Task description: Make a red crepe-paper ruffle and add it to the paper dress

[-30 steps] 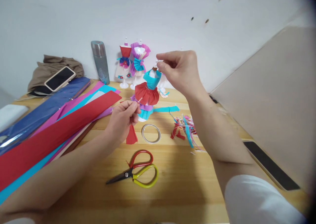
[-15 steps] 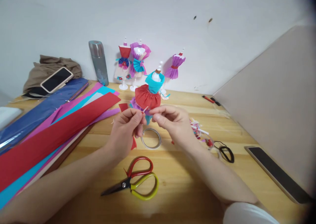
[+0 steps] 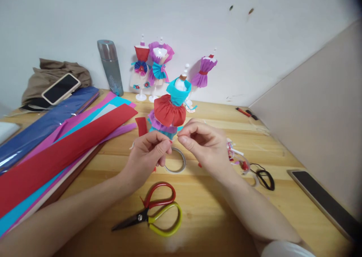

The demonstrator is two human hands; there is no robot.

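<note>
My left hand [image 3: 149, 151] is closed in a pinch on a tiny red piece [image 3: 171, 141]. Close beside it, my right hand [image 3: 202, 143] pinches thumb and forefinger together; what they hold, if anything, is too small to make out. Just behind both hands stands a mini dress form [image 3: 170, 110] with a turquoise top, a red ruffle and purple and turquoise layers below. A roll of tape [image 3: 183, 162] lies on the table under the hands, partly hidden by the left one. Nearer to me are scissors [image 3: 140, 217] with one red and one yellow handle.
Coloured paper strips [image 3: 70, 140] cover the left side, with a phone [image 3: 61, 88] and a bottle [image 3: 111, 68] behind. Three dressed forms [image 3: 203, 72] stand by the wall. Scraps [image 3: 232, 153], a black cord [image 3: 266, 179] and a dark flat device [image 3: 322, 200] lie right.
The view has shifted slightly. Both hands sit a little lower relative to the dress form, and the pale strip seen between the fingers earlier hardly shows.
</note>
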